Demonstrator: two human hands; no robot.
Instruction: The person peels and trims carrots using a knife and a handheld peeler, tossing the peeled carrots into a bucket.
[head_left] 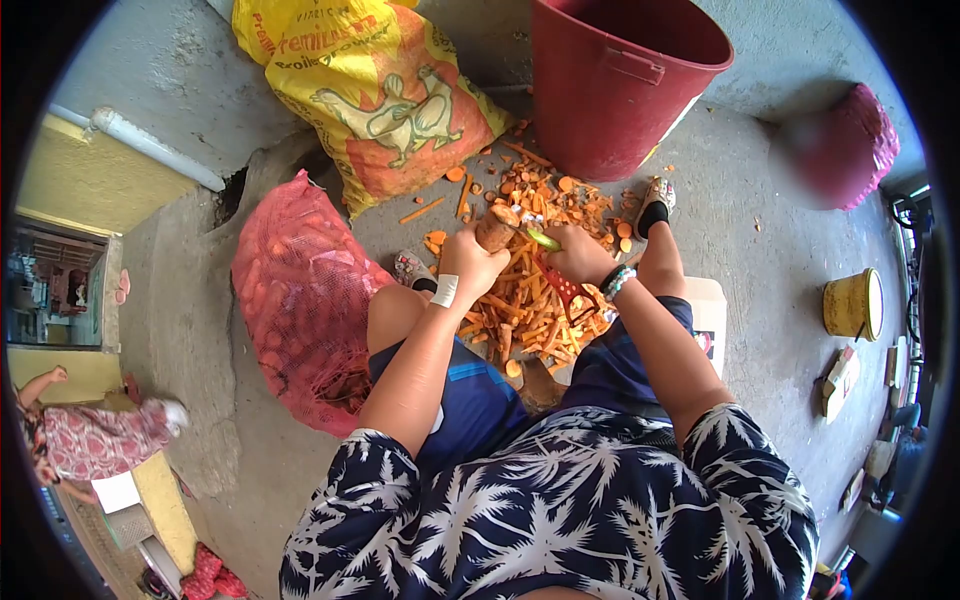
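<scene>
My left hand (470, 262), a pale wrap around its wrist, is closed around a thick, dirt-browned carrot (495, 230). The carrot's near end shows orange on top. Facing it, my right hand (582, 255) grips a green-handled knife (543, 240), whose thin blade points left toward the carrot. Below both hands lies a heap of carrot pieces (535, 305), with sticks, rounds and peelings mixed together. A red strip with white dots (567, 288) hangs just under my right hand; what it belongs to is unclear.
A red mesh sack of carrots (310, 300) leans by my left leg. Ahead stand a yellow feed sack (395, 110) and a tall red bin (620, 95). Rightward are a yellow bucket (845, 305) and a purplish sack (868, 150). Another person (100, 440) is at far left.
</scene>
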